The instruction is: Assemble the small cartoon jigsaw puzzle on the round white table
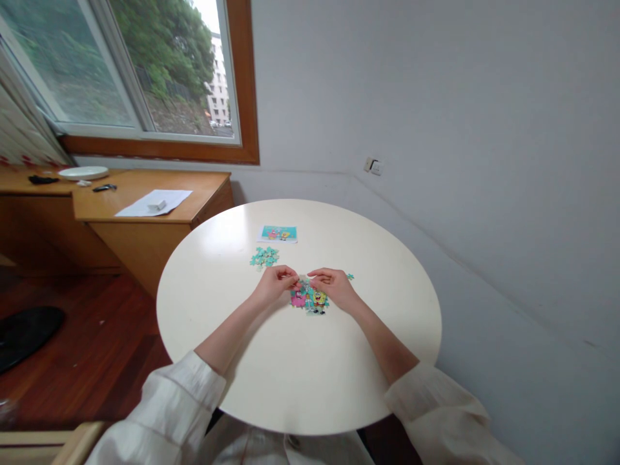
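Note:
A partly joined jigsaw puzzle [318, 302] lies flat on the round white table [290, 374], showing a pink figure and a yellow square one. At its upper left edge, the thumb and forefinger of my left hand [279, 283] are pinched together on what looks like a small puzzle piece, mostly covered by the fingers. My right hand [334, 285] reaches over the upper right edge, fingers bent and close together; whatever sits under the fingertips is hidden. Beyond my left hand is a pile of loose turquoise pieces [265, 257]. One stray piece [350, 276] rests just past my right hand.
A picture card [277, 234] with the same figures lies behind the pile. To the left, a wooden desk [203, 194] holds paper [140, 205], a small white box [156, 205] and a white plate [83, 173]. A wall [508, 194] stands close on the right.

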The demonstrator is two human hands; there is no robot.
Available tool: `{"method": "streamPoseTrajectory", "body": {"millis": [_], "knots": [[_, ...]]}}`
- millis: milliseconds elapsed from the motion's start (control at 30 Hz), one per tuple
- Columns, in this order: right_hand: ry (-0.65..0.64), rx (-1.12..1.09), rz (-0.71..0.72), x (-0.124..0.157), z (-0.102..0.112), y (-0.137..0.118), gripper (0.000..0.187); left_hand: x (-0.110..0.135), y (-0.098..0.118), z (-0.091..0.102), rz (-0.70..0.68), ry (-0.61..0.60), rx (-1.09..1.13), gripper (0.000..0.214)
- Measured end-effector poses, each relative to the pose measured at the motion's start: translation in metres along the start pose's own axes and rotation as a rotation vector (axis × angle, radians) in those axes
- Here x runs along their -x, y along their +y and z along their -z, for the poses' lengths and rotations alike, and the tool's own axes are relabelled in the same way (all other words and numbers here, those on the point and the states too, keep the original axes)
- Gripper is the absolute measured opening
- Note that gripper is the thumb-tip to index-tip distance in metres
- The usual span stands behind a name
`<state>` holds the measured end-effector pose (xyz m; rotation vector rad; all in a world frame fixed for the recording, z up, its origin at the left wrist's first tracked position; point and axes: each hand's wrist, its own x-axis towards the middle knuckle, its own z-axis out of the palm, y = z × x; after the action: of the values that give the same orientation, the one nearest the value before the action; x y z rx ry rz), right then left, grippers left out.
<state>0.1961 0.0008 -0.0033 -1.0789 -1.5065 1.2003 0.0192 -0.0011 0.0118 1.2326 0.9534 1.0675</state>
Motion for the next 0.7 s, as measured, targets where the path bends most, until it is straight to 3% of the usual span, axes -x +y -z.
{"method": "streamPoseTrajectory", "body": {"millis": [400, 700], "knots": [[-0.016, -0.018, -0.021, 0.0024, -0.0018, -0.0060, 0.027, 0.0008, -0.0023, -0.0011, -0.042, -0.044, -0.116, 0.015], [-0.063, 0.007, -0.001, 0.0042, -0.0022, -0.0071, 0.025, 0.0044, 0.0006, -0.0010, 0.027, -0.080, -0.234, 0.021]]}}
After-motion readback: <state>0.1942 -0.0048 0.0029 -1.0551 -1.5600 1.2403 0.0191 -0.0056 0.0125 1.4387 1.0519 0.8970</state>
